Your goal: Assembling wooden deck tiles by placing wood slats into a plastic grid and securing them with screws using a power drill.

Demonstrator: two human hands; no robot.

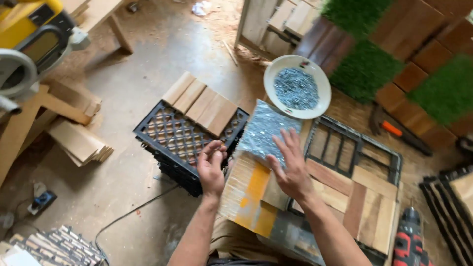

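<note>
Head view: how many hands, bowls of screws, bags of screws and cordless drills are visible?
Hands: 2, left hand and right hand
Bowl of screws: 1
Bag of screws: 1
Cordless drill: 1
Total: 5

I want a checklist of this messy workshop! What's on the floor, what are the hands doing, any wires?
Surface: concrete floor, sawdust in places.
Job's things: clear bag of screws on a striped board; black grid tile with wood slats.
Clutter: white bowl of screws, loose wood pieces, drill.
Grippers: left hand curled, contents unclear; right hand open, touching the bag.
Cables: thin black cable on floor.
Surroundings: yellow saw, grass tiles.
</note>
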